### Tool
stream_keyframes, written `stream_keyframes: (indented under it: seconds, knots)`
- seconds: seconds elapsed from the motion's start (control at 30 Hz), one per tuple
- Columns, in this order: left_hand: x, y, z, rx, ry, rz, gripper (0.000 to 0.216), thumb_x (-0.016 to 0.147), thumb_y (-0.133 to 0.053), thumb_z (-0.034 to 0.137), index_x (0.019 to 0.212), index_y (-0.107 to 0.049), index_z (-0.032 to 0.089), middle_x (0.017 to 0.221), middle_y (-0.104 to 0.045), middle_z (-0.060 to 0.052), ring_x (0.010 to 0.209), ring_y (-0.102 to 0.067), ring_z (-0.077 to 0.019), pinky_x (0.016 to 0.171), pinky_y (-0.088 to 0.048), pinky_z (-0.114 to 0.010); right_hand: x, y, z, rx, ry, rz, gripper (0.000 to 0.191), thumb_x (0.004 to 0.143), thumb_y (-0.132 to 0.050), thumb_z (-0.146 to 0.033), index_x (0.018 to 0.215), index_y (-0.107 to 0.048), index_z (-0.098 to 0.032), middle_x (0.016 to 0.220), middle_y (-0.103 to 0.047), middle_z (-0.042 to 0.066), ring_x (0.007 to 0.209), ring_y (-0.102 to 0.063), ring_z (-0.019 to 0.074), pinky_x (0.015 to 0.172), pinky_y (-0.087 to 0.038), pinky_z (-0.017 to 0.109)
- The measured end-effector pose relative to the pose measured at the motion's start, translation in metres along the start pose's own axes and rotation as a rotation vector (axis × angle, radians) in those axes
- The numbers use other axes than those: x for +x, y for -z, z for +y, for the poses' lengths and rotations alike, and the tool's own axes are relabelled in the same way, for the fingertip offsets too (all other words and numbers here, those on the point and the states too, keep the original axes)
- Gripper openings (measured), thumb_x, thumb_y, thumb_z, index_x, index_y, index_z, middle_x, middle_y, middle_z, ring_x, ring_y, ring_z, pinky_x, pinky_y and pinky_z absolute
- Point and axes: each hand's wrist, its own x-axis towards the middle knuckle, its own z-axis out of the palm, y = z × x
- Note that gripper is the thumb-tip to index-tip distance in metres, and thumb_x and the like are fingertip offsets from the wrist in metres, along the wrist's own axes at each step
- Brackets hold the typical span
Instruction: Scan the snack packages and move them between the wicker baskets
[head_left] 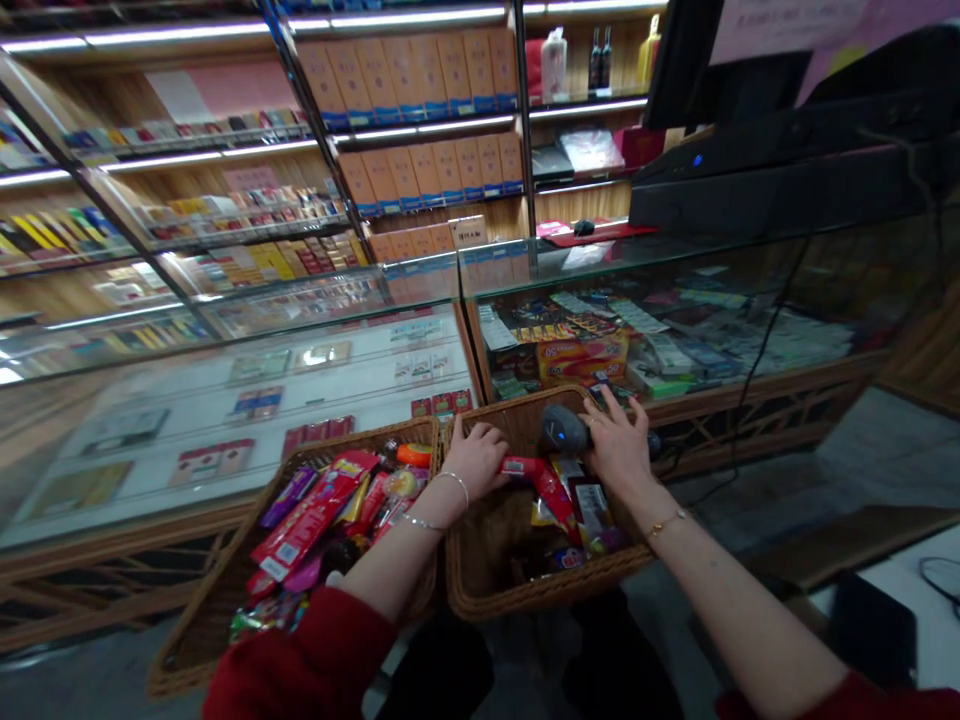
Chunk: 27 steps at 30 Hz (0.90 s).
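Note:
My right hand (619, 437) is closed around a dark grey barcode scanner (562, 430) with a small blue light, held over the right wicker basket (480, 603). Its head points left, towards a red snack packet (553, 492). My left hand (476, 455) is over that basket's left rim and pinches the packet's end, where a small pale label shows. Part of its grip is hidden. Below the packet lie a dark packet with a white barcode panel (592, 508) and other wrapped snacks. The left wicker basket (180, 640) holds many colourful packets, including a long red one (315, 515).
Glass display counters (360, 370) with small boxes run along the front. Behind, shelves hold rows of orange-brown boxes (420, 75). A dark monitor or till (750, 170) stands at upper right, and a black cable (761, 350) hangs down. At lower right is a white surface (937, 640).

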Motion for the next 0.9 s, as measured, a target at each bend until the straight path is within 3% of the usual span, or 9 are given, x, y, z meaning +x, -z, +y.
stream_keyframes:
  seconds: [0.13, 0.3, 0.63, 0.9]
  knots:
    - [-0.012, 0.000, -0.018, -0.023, 0.113, 0.175, 0.027, 0.083, -0.065, 0.035, 0.110, -0.069, 0.031, 0.145, -0.054, -0.003, 0.142, -0.034, -0.0332, 0.114, -0.011, -0.075, -0.001, -0.001, -0.003, 0.012, -0.002, -0.003, 0.034, 0.076, -0.052, -0.010, 0.102, -0.070, -0.023, 0.131, -0.064, 0.005, 0.141, -0.038, 0.0280, 0.112, -0.016, 0.052]
    - [-0.016, -0.010, -0.024, -0.036, 0.249, 0.315, 0.032, 0.084, -0.065, 0.037, 0.115, -0.068, 0.032, 0.152, -0.046, -0.002, 0.146, -0.027, -0.0351, 0.114, -0.010, -0.076, 0.000, 0.000, -0.009, 0.020, 0.056, 0.001, 0.035, 0.074, -0.051, -0.007, 0.099, -0.070, -0.022, 0.129, -0.065, 0.006, 0.140, -0.039, 0.0272, 0.113, -0.016, 0.053]
    - [-0.025, -0.022, -0.038, -0.071, 0.350, 0.464, 0.032, 0.078, -0.072, 0.032, 0.109, -0.071, 0.032, 0.152, -0.047, -0.001, 0.147, -0.024, -0.0372, 0.114, -0.008, -0.076, 0.017, 0.011, -0.039, 0.080, 0.117, -0.023, 0.037, 0.070, -0.053, -0.005, 0.099, -0.069, -0.021, 0.131, -0.065, 0.005, 0.143, -0.036, 0.0282, 0.115, -0.016, 0.056]
    - [-0.029, -0.028, -0.043, -0.092, 0.388, 0.469, 0.034, 0.076, -0.074, 0.029, 0.109, -0.071, 0.032, 0.151, -0.047, -0.002, 0.147, -0.025, -0.0371, 0.114, -0.009, -0.076, 0.018, 0.006, -0.065, 0.153, 0.108, -0.021, 0.036, 0.071, -0.054, -0.005, 0.100, -0.068, -0.022, 0.131, -0.064, 0.005, 0.144, -0.035, 0.0276, 0.115, -0.017, 0.057]
